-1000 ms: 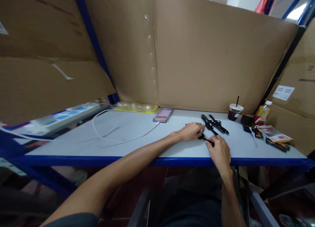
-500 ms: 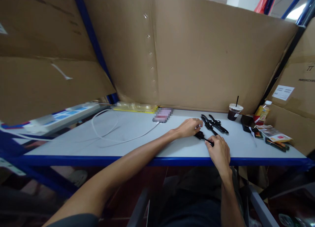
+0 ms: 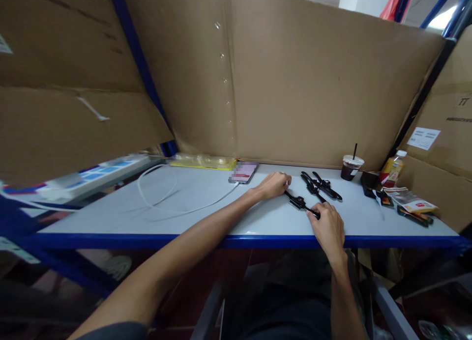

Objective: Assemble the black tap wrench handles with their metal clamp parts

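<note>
A long black jointed part [image 3: 299, 202] lies on the pale table [image 3: 206, 217] in front of me. My right hand [image 3: 329, 227] is closed on its near end, close to the table's blue front edge. Fingers curled, my left hand [image 3: 272, 185] grips the part's far end, just right of a phone [image 3: 243, 172]. Two more black parts of the same kind [image 3: 320, 185] lie side by side a little further back and to the right.
A white cable [image 3: 173, 197] runs from the phone across the left of the table. A lidded iced drink cup [image 3: 351, 167], a bottle [image 3: 394, 169], leaflets and small tools [image 3: 409, 205] sit at the right. Cardboard sheets wall the back and sides.
My left hand has slid back and to the left along the black part, from its middle to its far end near the phone. My right hand has kept its place.
</note>
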Motion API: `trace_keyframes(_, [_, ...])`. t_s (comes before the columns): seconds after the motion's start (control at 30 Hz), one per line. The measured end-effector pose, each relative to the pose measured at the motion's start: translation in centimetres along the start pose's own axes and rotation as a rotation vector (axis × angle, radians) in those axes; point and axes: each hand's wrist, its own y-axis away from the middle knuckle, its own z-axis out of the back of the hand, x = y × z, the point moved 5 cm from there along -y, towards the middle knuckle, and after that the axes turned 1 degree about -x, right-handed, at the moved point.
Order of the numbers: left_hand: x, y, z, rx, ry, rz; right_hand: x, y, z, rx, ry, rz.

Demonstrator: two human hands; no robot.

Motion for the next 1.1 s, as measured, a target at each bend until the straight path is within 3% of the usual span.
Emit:
trace_keyframes(0.47, [-0.4,0.1,-0.3,-0.02,0.009,0.029,-0.1,0.0,-0.2,-0.006,0.018,0.005])
trace_keyframes(0.7, [-1.0,0.0,-0.7,-0.054,0.13,-0.042,0.1,0.1,0.1,0.001,0.026,0.002])
trace_keyframes(0.87, [-2.6,0.1,-1.1,0.062,0.185,-0.176,0.0,0.0,0.0,-0.001,0.018,0.004])
trace_keyframes(1.1, [-1.7,-0.3,-2.5,0.255,0.472,-0.112,-0.3,0.0,-0.2,-0.002,-0.032,0.027])
